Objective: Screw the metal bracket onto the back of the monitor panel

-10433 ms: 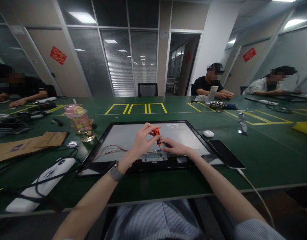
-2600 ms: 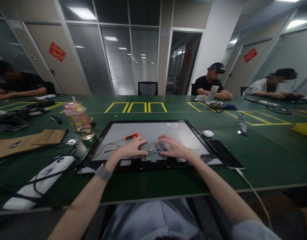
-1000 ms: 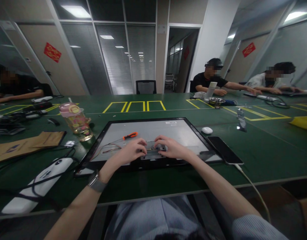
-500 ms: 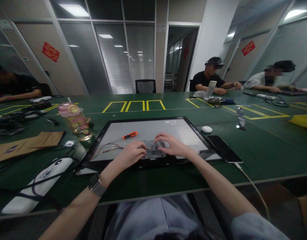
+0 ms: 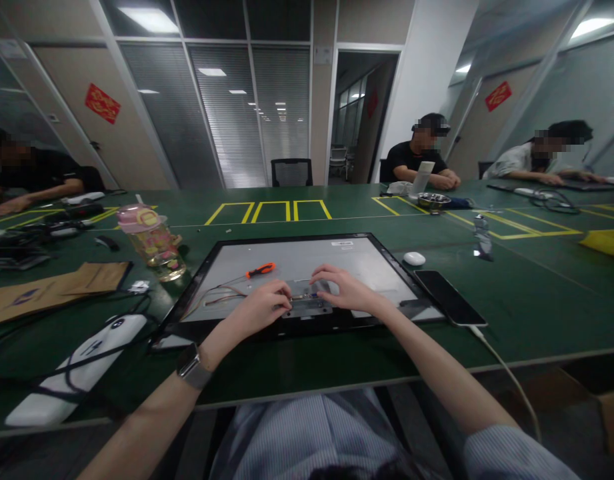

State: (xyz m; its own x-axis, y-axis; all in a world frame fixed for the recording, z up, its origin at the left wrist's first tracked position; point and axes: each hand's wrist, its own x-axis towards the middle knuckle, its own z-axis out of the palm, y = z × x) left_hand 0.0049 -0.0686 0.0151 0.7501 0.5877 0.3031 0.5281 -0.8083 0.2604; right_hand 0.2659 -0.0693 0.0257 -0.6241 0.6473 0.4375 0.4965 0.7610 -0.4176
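Observation:
A large flat panel [image 5: 287, 257] with a black frame and grey metal back lies on the table in front of me. Near its front edge sits a small circuit board [image 5: 307, 301] on a metal plate. My left hand [image 5: 267, 303] is closed in a pinch at the board's left end; what its fingers grip is hidden. Thin coloured wires [image 5: 221, 293] run over the panel toward that hand. At the board's right end my right hand [image 5: 339, 287] rests with thumb and fingers apart, its fingertips at the board. Behind my left hand lies an orange-and-black screwdriver [image 5: 261, 271].
Left of the panel stand a pink-lidded bottle [image 5: 154, 243], a paper bag [image 5: 81, 283] and a white power strip [image 5: 81, 367] with black cable. On the right lie a phone [image 5: 449, 297] on its charging cable and a white earphone case [image 5: 414, 259]. Several people sit across the table.
Both my hands stay at the board with only slight finger shifts. Across the table, one person's raised hand has come down to the other hand.

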